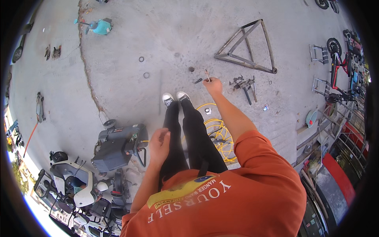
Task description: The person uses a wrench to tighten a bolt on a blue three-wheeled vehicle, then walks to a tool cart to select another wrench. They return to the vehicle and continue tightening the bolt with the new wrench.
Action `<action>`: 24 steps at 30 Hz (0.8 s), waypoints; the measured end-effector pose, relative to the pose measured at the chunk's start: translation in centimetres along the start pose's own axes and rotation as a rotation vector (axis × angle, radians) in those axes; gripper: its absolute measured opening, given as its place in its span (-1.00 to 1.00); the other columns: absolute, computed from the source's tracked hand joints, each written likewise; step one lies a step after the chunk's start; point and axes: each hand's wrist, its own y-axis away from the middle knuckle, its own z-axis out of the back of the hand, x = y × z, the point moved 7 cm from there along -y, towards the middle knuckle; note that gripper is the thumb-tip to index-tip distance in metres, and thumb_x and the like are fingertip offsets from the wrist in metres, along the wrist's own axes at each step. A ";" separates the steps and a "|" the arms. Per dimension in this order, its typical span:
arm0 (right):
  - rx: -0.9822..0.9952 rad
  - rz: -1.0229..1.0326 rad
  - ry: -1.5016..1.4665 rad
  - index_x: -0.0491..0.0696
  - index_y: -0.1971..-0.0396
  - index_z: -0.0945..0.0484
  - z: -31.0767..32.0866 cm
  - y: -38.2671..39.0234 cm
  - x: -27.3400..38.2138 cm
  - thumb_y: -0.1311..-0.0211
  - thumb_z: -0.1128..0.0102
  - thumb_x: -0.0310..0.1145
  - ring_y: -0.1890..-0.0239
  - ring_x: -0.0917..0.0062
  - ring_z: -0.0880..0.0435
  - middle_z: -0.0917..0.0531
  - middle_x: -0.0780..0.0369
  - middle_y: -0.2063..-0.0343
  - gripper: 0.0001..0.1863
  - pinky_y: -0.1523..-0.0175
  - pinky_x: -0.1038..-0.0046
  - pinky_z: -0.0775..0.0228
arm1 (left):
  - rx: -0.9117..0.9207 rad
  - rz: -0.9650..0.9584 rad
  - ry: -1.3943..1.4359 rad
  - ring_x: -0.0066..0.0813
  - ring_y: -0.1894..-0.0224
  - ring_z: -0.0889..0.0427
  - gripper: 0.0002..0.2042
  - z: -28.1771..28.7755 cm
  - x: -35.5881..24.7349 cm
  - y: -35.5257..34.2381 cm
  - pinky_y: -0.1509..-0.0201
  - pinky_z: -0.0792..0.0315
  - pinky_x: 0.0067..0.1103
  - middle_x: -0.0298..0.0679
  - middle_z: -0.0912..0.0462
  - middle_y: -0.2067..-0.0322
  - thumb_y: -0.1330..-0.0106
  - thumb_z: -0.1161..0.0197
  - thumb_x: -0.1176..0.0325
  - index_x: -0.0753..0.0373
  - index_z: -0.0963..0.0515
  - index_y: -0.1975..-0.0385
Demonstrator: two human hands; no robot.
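Head view: a slender stick-like thing (207,75) was held in the right hand (213,86), to the left of the triangular metal frame (244,62) and on the wearer's side of it, above the concrete floor. Its near end was closed in the fingers of that grip; its orange-tinted tip was left free, pointed away from the wearer. What kind of thing it was could not be told at this size.

The left hand (159,147) was held well apart from the frame, farther toward the wearer and to its left, before the thigh; its grip was loosely open, with nothing seen in it.

The slender thing was judged to be light and stiff, easily steered by fingertips, though possibly fragile if bent; a hold on the plain near end, clear of the tip, was judged best. The frame was judged heavy and rigid, better grasped by two tubes than by one corner. Hammer-like tools (245,94) were seen on the wearer's side of the frame, near it, beside small dark pieces (238,83).
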 end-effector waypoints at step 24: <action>-0.110 -0.190 0.167 -0.09 0.40 -0.67 -20.4 -17.0 -7.0 0.01 -0.36 -0.18 0.28 0.16 -0.69 -0.70 0.07 0.38 -0.72 0.17 0.20 -0.50 | -0.033 0.104 0.173 -0.51 0.26 -0.65 -0.89 -4.0 11.7 -15.6 0.14 -0.50 -0.63 -0.22 -0.61 0.28 -0.30 -0.17 0.54 0.32 -0.55 0.22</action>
